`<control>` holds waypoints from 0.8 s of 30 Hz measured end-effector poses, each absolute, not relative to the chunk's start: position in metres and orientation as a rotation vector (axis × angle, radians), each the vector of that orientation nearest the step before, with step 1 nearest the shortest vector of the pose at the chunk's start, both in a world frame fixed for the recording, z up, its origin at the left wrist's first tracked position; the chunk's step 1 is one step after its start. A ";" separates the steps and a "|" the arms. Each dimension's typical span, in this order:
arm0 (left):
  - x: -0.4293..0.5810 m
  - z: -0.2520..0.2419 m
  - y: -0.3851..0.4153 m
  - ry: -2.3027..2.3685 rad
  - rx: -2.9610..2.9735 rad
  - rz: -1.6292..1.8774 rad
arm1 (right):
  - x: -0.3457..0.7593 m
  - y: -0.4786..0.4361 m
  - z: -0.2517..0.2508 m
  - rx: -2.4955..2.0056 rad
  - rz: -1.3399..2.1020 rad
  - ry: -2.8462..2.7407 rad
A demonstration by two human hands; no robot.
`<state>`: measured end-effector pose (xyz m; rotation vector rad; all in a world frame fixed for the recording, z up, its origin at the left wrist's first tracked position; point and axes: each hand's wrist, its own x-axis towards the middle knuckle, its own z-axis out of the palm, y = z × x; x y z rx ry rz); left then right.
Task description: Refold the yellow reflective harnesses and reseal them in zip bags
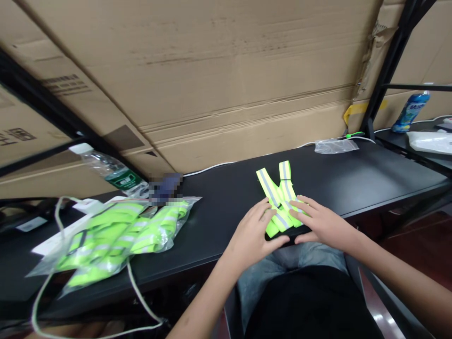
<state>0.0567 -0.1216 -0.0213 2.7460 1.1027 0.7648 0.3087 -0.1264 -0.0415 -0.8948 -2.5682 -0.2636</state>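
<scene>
A folded reflective vest (281, 214) of yellow-green straps with silvery stripes lies at the front edge of the black table. Two of its straps point away from me in a V, and a black band shows at its near side. My left hand (252, 230) rests on the vest's left side, fingers bent loosely over it and thumb stretched along the near edge. On the right side, my right hand (314, 221) has its fingers spread across the straps, its thumb close to the left one. Both palms face down and hide part of the vest.
Clear bags of similar yellow-green straps (116, 235) lie on the left of the black table (212, 212), with a white cable (132, 278) looping past. Behind are a plastic bottle (109, 169), cardboard (219, 70) and a small clear bag (335, 146). A blue bottle (411, 112) stands far right.
</scene>
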 end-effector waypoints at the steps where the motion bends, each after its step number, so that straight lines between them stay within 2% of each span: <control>1: 0.056 -0.022 -0.127 1.084 2.787 0.742 | 0.310 -0.129 -0.043 -0.865 -0.270 -2.552; 7: 0.058 -0.020 -0.143 1.115 2.745 0.743 | 0.316 -0.136 -0.042 -0.809 -0.167 -2.442; 16: 0.075 0.013 -0.094 1.348 2.272 0.670 | 0.316 -0.065 -0.015 -1.040 0.464 -2.362; 24: 0.070 -0.023 -0.052 1.489 2.279 0.784 | 0.301 -0.027 -0.020 -1.085 0.365 -2.405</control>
